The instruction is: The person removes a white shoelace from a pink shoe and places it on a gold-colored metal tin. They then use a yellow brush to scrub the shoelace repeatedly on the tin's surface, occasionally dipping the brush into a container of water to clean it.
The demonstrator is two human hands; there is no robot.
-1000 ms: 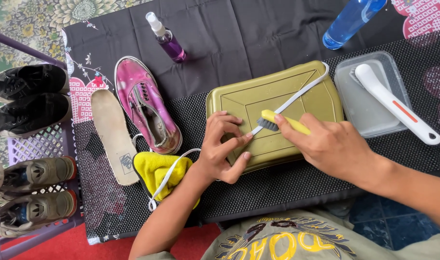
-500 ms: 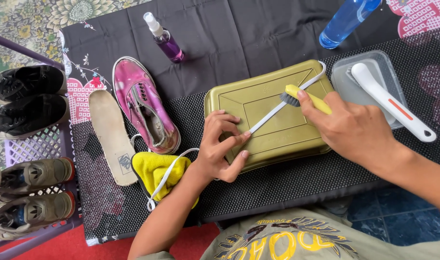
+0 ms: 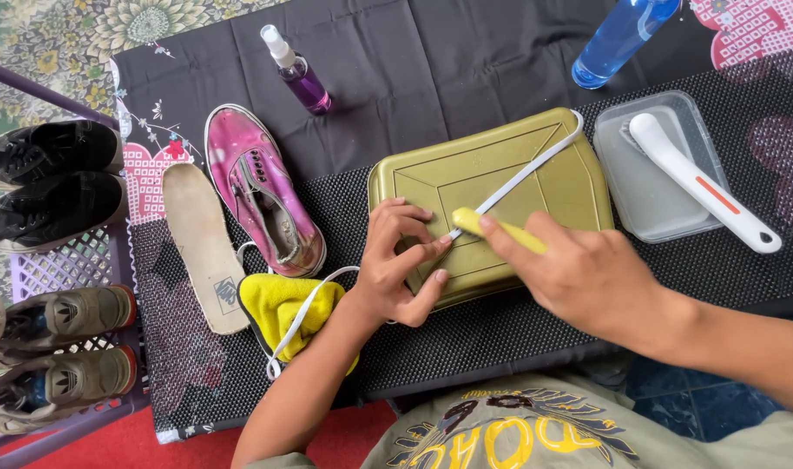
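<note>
Head view, left hand: the left hand (image 3: 396, 260) rests on the near left part of the olive tray (image 3: 492, 200), fingers (image 3: 431, 250) bent and pinching the white shoelace (image 3: 526, 172) flat against the tray.
Head view, right hand: the right hand (image 3: 587, 278) comes in from 4 o'clock, fingers closed around the yellow brush (image 3: 492, 227); the brush head meets the lace just beside the left fingertips.
Shoelace: it runs from the pinch toward 2 o'clock across the tray to its far right corner; the other end trails toward 8 o'clock over the yellow cloth (image 3: 283, 304).
Olive tray: upside down on the black mesh mat (image 3: 500, 330), at the middle of the bench (image 3: 414, 61).
Pink shoe (image 3: 262, 187): at 9 o'clock of the tray, laceless, sole down, touching the cloth.
Insole (image 3: 201, 247): just left of the shoe, lying flat.
Clear tub (image 3: 648, 174): at 3 o'clock of the tray, with a white long-handled brush (image 3: 700, 184) lying across it.
Purple spray bottle (image 3: 296, 71): at 11 o'clock, on its side.
Blue bottle (image 3: 618, 39): at 1 o'clock.
Shoe rack (image 3: 66, 260): at the far left, holding black and grey pairs.
</note>
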